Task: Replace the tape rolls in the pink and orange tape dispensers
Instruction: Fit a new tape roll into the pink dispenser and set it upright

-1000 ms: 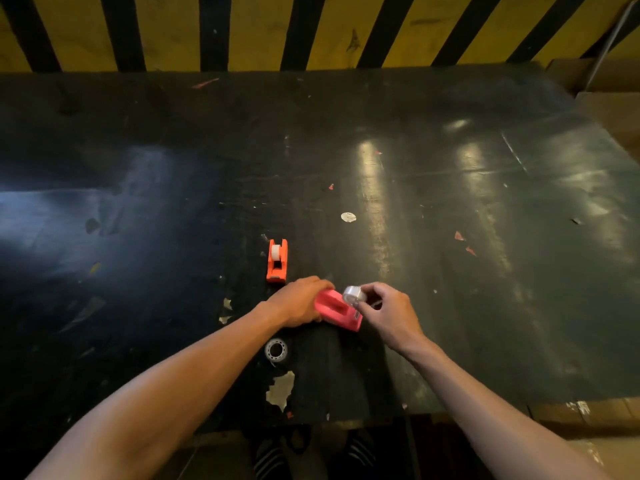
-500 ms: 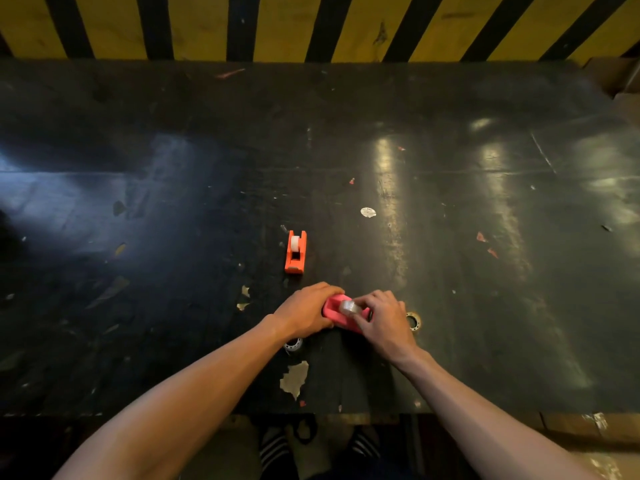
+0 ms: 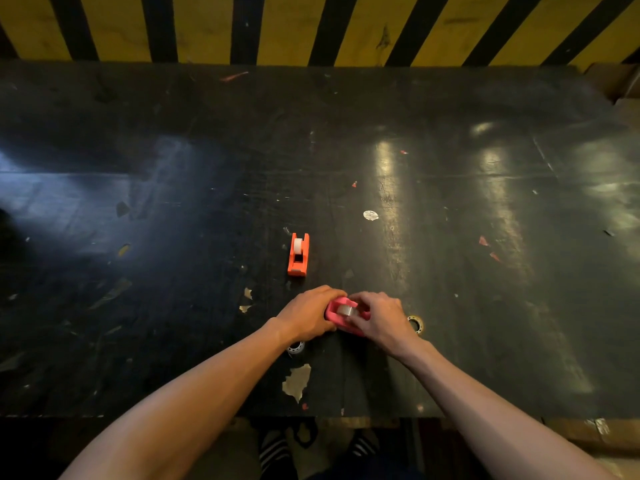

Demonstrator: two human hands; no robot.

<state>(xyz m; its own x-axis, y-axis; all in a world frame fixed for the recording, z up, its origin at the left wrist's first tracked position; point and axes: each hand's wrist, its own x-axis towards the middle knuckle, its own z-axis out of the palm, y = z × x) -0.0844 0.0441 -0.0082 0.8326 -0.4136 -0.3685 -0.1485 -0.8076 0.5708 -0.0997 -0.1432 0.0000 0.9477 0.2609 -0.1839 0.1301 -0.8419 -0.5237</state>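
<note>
One black table point(image 3: 450, 306) fills the view, scuffed and glossy, with a yellow-and-black striped wall point(image 3: 284, 26) behind its far edge. Places below are given from the pink dispenser point(image 3: 334, 315), which sits on the table near the front edge, about midway across.

Two bare forearms reach in from the near side. The left hand point(image 3: 306, 315) is curled around the pink dispenser's left end, fingers closed on its body. The right hand point(image 3: 381, 318) covers its right end; thumb and fingertips pinch a small clear tape roll point(image 3: 345, 310) that sits in the dispenser's open well. How deep the roll is seated cannot be told.

There are two dispensers. The orange one point(image 3: 298, 255) stands alone beyond the pink one and a little to its left, well apart from both hands, with one white tape roll point(image 3: 298, 244) in its far end.

Two loose rolls lie flat on the table: one point(image 3: 415, 323) just right of the right hand, one point(image 3: 295, 348) just nearer than the left wrist and partly hidden by it. That makes four rolls in all.

One pale round sticker point(image 3: 370, 215) lies farther off beyond, to the right of the orange dispenser.
</note>
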